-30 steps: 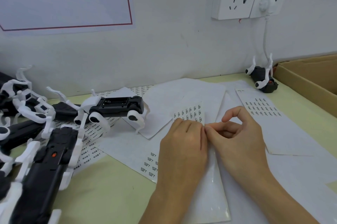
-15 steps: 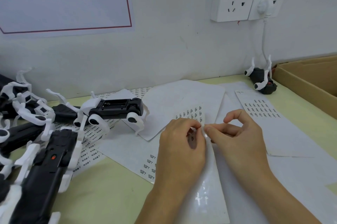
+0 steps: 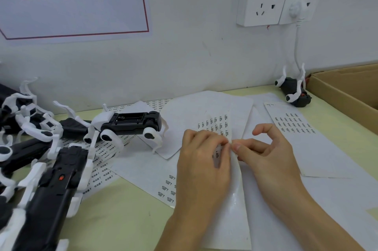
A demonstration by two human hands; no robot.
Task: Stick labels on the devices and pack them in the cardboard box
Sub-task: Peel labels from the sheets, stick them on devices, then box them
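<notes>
- The left hand (image 3: pixel 201 165) and right hand (image 3: pixel 270 156) meet fingertip to fingertip over a narrow label sheet (image 3: pixel 232 205), both pinching its upper part — the left hand's curled fingers hold the printed strip, and the right hand's thumb and forefinger nip at the edge just beside them.
- The label sheet runs from the hands down toward the viewer; its lower stretch is glossy and bare, and small rows of black print show just beyond the fingers.
- Around that sheet lie more sheets (image 3: pixel 294 124) of small printed labels, overlapping on the pale green tabletop (image 3: pixel 122 220).
- Left of the label sheet, a black-and-white device (image 3: pixel 131 123) rests belly-up with its white legs splayed — further left and nearer, a heap of other devices (image 3: pixel 38 179).
- Far right of the label sheet, by the wall, a lone device (image 3: pixel 294 92) lies just beside the cardboard box (image 3: pixel 345 91).
- On the wall above, a double socket (image 3: pixel 263 1) has a white plug in it, and a red-lettered sign (image 3: pixel 71 1) hangs to the left.
</notes>
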